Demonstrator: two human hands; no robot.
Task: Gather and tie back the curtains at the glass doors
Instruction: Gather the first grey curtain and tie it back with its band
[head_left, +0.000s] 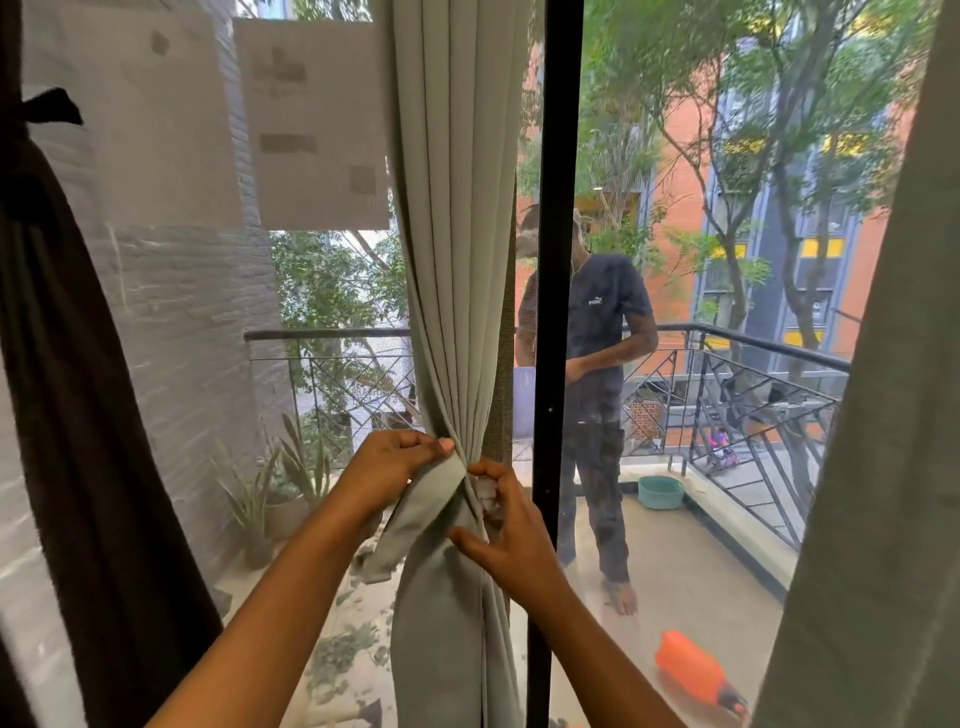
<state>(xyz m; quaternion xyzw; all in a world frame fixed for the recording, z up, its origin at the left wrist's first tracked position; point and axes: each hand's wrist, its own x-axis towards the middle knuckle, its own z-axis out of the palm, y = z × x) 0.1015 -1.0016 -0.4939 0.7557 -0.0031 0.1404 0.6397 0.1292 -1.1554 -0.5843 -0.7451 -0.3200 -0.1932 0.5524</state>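
Handling: the pale curtain (457, 260) looks soft and limp, moderate in weight and not fragile. Its folds would likely spread again if the bunch were let go.
Where to take hold: at the narrow waist where the folds are squeezed together, and on the tie strip (410, 525) close to the bunch, so a pull tightens the wrap rather than dragging cloth sideways.
Look: grey-green matte cloth, hanging in long straight pleats above the waist and billowing looser below it. The strip is the same colour, flat and creased, with its free end drooping to the left.
Place: gathered just beside the black door frame (556, 260), against the glass.
Left grip (395, 462): clenched on the strip's upper end, right at the waist.
Right grip (511, 535): fingers curled into the bunch at the waist, thumb lying across the cloth. What the small pale patch under the fingers is, I cannot tell.
Step, as I judge it: wrapping or knotting the strip, with the tie not yet snug.
Other curtains: a dark curtain (78, 415) at the left hangs already knotted back, and a grey-green one (883, 467) at the right edge hangs loose.
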